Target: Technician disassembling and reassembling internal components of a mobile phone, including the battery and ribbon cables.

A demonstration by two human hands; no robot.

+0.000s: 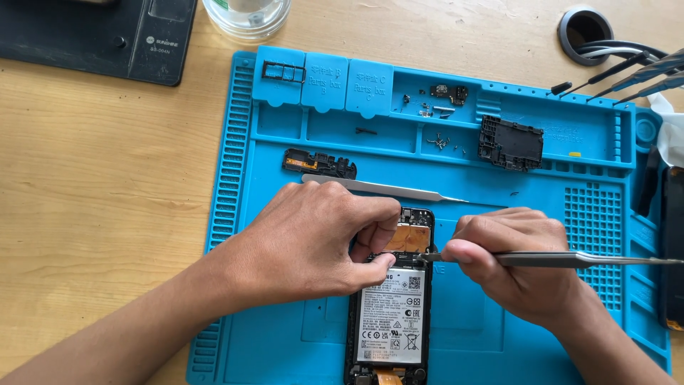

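An opened phone (392, 314) lies back-side up on a blue repair mat (285, 142), showing its white-labelled battery and a copper-coloured patch near its top. My left hand (306, 242) grips the phone's upper left part, thumb and forefinger pinched at the battery's top edge. My right hand (513, 267) holds metal tweezers (556, 259) sideways, their tip touching the phone just above the battery.
A second pair of tweezers (385, 189) lies on the mat behind my hands. Removed parts sit farther back: a black cover (510, 142), a small board (319, 164), loose screws (438, 141). Screwdrivers (627, 75) stand at the far right. A black pad (107, 36) and a clear jar (246, 16) rest on the wooden table.
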